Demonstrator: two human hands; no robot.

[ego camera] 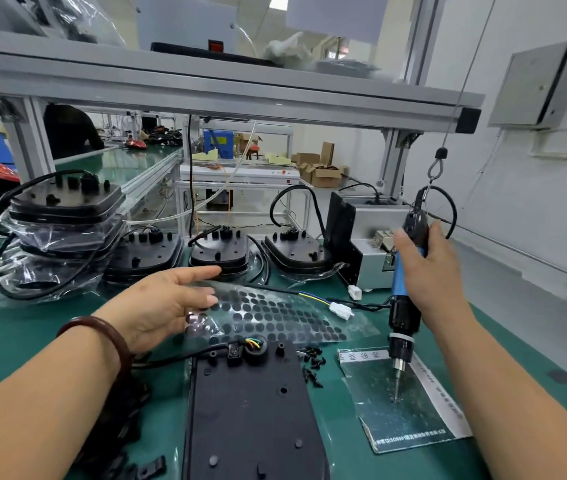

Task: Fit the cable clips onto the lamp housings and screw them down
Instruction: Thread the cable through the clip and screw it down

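Black lamp housing (pixel 254 410), green table (pixel 15 341), blue-and-black screwdriver (pixel 403 289).

The housing (pixel 254 410) is matt black plastic. The mat (pixel 15 341) is smooth green, faintly glossy. The sheet (pixel 275 317) is clear glossy film bearing matt black dots. The screwdriver (pixel 400 311) has a blue plastic body and metal bit.

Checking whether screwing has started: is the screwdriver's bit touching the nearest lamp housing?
Apart. Head view: the bit points at a card, green table between it and the lamp housing.
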